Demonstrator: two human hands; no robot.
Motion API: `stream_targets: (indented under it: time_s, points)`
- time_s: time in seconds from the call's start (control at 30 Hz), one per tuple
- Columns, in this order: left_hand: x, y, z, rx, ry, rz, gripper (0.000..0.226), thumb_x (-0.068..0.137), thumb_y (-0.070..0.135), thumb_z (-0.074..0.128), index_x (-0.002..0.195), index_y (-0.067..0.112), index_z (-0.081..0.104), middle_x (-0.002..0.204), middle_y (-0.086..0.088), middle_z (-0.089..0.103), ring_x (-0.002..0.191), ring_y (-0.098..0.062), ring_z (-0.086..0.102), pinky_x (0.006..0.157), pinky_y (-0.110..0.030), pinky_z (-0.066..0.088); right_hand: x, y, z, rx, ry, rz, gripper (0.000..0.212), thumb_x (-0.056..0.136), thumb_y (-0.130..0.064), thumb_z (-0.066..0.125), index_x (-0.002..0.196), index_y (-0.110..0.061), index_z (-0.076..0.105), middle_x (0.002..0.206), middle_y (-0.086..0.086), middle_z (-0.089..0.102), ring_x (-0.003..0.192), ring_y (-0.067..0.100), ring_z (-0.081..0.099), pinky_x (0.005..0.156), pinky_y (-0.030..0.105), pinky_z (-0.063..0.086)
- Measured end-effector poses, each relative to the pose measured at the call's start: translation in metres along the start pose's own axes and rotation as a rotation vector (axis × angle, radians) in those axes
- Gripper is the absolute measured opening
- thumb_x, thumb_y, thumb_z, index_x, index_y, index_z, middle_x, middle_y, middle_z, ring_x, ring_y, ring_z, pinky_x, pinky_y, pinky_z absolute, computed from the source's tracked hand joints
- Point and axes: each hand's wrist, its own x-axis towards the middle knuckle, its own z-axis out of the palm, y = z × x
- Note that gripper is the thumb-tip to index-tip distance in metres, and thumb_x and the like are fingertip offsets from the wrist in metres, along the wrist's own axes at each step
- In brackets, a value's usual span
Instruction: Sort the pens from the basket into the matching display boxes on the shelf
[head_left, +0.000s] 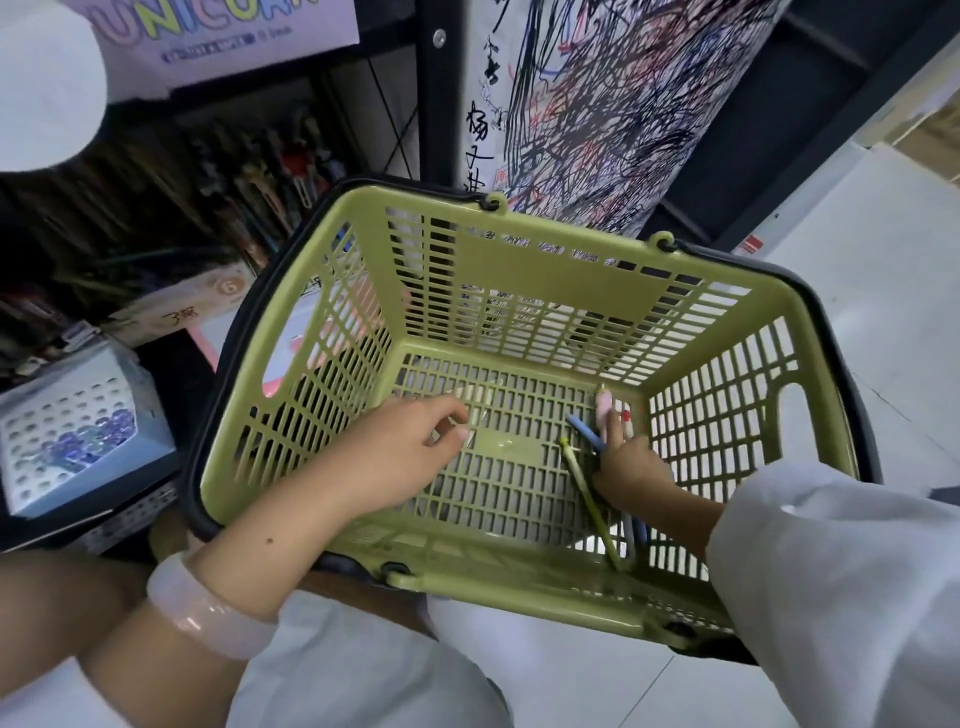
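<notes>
An olive-green basket (524, 291) with black handles rests against my knees. Both hands reach into it. My left hand (395, 457) is at the basket floor, with thumb and fingers curled on a pale translucent pen (480, 400). At the right side my right hand (631, 470) grips a bundle of pens: a blue pen (587, 432), a yellow-green pen (589, 499) and a pink-topped pen (604, 405) stick out of it. On the shelf at the left stands a white display box (62, 415) with round holes, holding several blue-capped pens.
Dark shelves at the upper left hold rows of hanging pens (270, 176) under a pink "UNICORN" box (218, 47). A scribbled test-paper panel (613, 104) stands behind the basket. White tiled floor (883, 270) lies to the right.
</notes>
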Motion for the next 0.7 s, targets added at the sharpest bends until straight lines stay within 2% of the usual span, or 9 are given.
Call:
stream_targets:
  time_s: [0.03, 0.1, 0.2, 0.27, 0.33, 0.4, 0.47, 0.57, 0.7]
  points:
    - [0.0, -0.001, 0.0, -0.002, 0.0, 0.0, 0.028, 0.095, 0.035, 0.043, 0.12, 0.028, 0.053, 0.102, 0.01, 0.057, 0.1, -0.01, 0.051, 0.084, -0.03, 0.044, -0.001, -0.002, 0.003, -0.014, -0.002, 0.002, 0.084, 0.09, -0.017, 0.053, 0.146, -0.026, -0.008, 0.106, 0.016, 0.046, 0.073, 0.02, 0.051, 0.054, 0.03, 0.042]
    - [0.0, -0.001, 0.0, -0.008, 0.0, -0.004, 0.027, 0.096, 0.036, 0.042, 0.12, 0.029, 0.053, 0.102, 0.011, 0.056, 0.1, -0.01, 0.051, 0.083, -0.03, 0.044, 0.0, -0.004, 0.007, -0.084, 0.024, 0.011, 0.089, 0.087, -0.018, 0.057, 0.147, -0.021, -0.01, 0.116, 0.019, 0.049, 0.094, 0.028, 0.054, 0.066, 0.034, 0.047]
    - [0.001, 0.0, 0.0, -0.029, 0.017, -0.007, 0.026, 0.095, 0.035, 0.043, 0.119, 0.029, 0.054, 0.102, 0.01, 0.056, 0.098, -0.01, 0.053, 0.084, -0.031, 0.047, 0.004, -0.009, 0.005, -0.076, -0.006, 0.075, 0.084, 0.085, -0.018, 0.061, 0.146, -0.011, 0.003, 0.125, 0.019, 0.049, 0.117, 0.034, 0.046, 0.085, 0.042, 0.045]
    - [0.001, 0.0, -0.001, -0.047, 0.021, -0.011, 0.026, 0.095, 0.034, 0.043, 0.118, 0.029, 0.054, 0.103, 0.01, 0.056, 0.093, -0.009, 0.056, 0.081, -0.031, 0.049, 0.004, -0.011, 0.006, 0.035, -0.026, 0.098, 0.065, 0.084, -0.012, 0.061, 0.136, -0.008, 0.022, 0.121, 0.017, 0.054, 0.11, 0.034, 0.054, 0.079, 0.039, 0.047]
    - [0.001, 0.0, -0.001, -0.046, 0.022, -0.006, 0.025, 0.096, 0.034, 0.043, 0.117, 0.029, 0.055, 0.099, 0.013, 0.055, 0.089, -0.006, 0.056, 0.074, -0.026, 0.049, 0.004, -0.013, 0.006, 0.119, -0.019, 0.068, 0.048, 0.084, -0.008, 0.059, 0.125, -0.009, 0.033, 0.112, 0.013, 0.058, 0.089, 0.029, 0.06, 0.06, 0.029, 0.046]
    - [0.002, 0.0, -0.002, -0.038, 0.027, -0.003, 0.024, 0.096, 0.034, 0.043, 0.116, 0.028, 0.055, 0.094, 0.017, 0.053, 0.079, -0.002, 0.055, 0.064, -0.019, 0.046, 0.006, -0.013, 0.004, 0.21, 0.036, -0.014, 0.035, 0.085, -0.01, 0.058, 0.113, -0.012, 0.037, 0.094, 0.008, 0.058, 0.067, 0.019, 0.056, 0.045, 0.024, 0.039]
    - [0.002, 0.0, -0.003, -0.04, 0.031, -0.007, 0.024, 0.096, 0.034, 0.042, 0.115, 0.027, 0.055, 0.096, 0.014, 0.055, 0.08, -0.003, 0.056, 0.065, -0.02, 0.046, 0.006, -0.016, 0.0, 0.266, 0.032, -0.108, 0.027, 0.086, -0.013, 0.057, 0.103, -0.017, 0.037, 0.08, -0.001, 0.052, 0.059, 0.013, 0.055, 0.04, 0.02, 0.038]
    - [0.004, 0.001, -0.003, -0.043, 0.026, -0.011, 0.025, 0.096, 0.032, 0.042, 0.117, 0.026, 0.055, 0.096, 0.014, 0.053, 0.089, -0.007, 0.055, 0.073, -0.022, 0.045, -0.003, -0.023, 0.005, 0.179, -0.113, -0.24, 0.02, 0.087, -0.015, 0.057, 0.096, -0.021, 0.039, 0.081, -0.003, 0.051, 0.061, 0.008, 0.054, 0.041, 0.014, 0.039]
    - [0.004, 0.003, -0.005, -0.065, 0.029, -0.014, 0.024, 0.096, 0.031, 0.043, 0.116, 0.025, 0.055, 0.098, 0.013, 0.056, 0.091, -0.01, 0.058, 0.08, -0.031, 0.05, -0.016, -0.028, 0.02, 0.056, -0.192, -0.282, 0.028, 0.088, -0.02, 0.058, 0.112, -0.014, 0.045, 0.09, 0.0, 0.054, 0.074, 0.013, 0.057, 0.059, 0.021, 0.048]
